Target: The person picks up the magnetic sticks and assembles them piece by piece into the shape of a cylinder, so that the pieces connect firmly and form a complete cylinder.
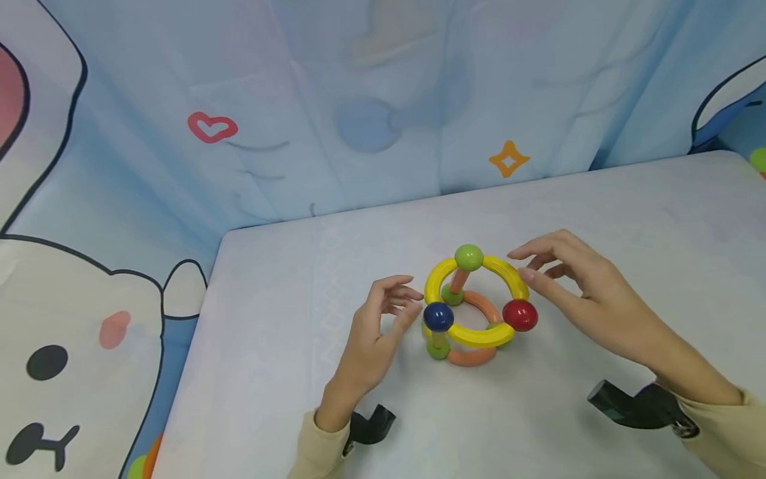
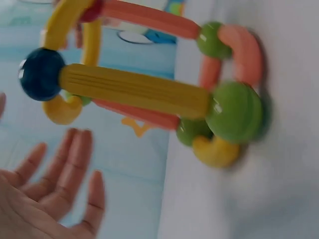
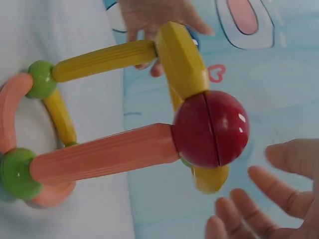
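Note:
A frame of toy magnetic sticks and balls (image 1: 479, 338) stands upright on the table. Curved yellow sticks make its top ring, joined by a blue ball (image 1: 439, 317), a red ball (image 1: 520, 315) and a light green ball (image 1: 469, 257). Straight orange and yellow sticks (image 2: 134, 89) run down to green balls (image 3: 22, 173) in a lower ring of curved orange and yellow sticks. My left hand (image 1: 372, 336) hovers at the left side, fingers loosely bent, apart from the frame. Across from it, my right hand (image 1: 589, 299) is held near the red ball, holding nothing.
A pale cloth covers the table (image 1: 269, 372). Behind it hangs a light blue curtain (image 1: 299, 153) with cartoon prints. Black wrist cameras are strapped at both sleeves, the left camera (image 1: 372, 426) and the right camera (image 1: 634, 406).

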Motion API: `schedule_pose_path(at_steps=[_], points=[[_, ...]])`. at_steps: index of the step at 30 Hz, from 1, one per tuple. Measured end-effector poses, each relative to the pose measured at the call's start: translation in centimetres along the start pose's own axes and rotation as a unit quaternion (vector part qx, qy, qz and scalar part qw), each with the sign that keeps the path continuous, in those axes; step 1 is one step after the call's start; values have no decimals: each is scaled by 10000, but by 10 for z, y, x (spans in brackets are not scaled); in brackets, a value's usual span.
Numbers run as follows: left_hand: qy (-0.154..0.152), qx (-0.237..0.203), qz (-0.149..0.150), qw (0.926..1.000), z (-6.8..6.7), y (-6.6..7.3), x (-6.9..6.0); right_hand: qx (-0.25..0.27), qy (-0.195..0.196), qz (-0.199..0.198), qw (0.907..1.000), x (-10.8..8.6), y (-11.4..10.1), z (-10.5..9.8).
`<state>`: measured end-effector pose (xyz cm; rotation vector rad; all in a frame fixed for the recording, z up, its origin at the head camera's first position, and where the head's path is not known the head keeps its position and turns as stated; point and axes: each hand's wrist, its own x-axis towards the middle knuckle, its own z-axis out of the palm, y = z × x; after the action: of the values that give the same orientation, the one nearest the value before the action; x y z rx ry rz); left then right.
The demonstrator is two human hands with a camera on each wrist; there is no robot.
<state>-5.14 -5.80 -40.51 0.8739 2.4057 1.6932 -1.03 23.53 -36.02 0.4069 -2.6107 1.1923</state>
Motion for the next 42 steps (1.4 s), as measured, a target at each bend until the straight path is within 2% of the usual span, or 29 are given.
schedule_pose_path(at_steps=[2,5,10,14,20,27,42], points=[[-110,-460,-530,9975,-1,0,6,266,-202,484,9983,1,7,-1],[-401,-1078,-1090,9874,-1,0,14,666,-583,1080,9902,1,16,-1],[-760,-1744,-1511,9700,3,0,26,910,-998,1595,9779,1,24,-4],[-722,-1946,-1730,9628,5,3,30,1022,-1225,1733,9719,3,25,-3],[-563,-2060,-1986,9565,5,6,33,1152,-1437,1931,9637,6,26,-1],[-473,-2292,-2124,9487,6,4,34,1167,-1464,1935,9631,6,24,1],[-432,-2231,-2094,9511,7,7,37,1084,-1223,1947,9671,5,21,1]])
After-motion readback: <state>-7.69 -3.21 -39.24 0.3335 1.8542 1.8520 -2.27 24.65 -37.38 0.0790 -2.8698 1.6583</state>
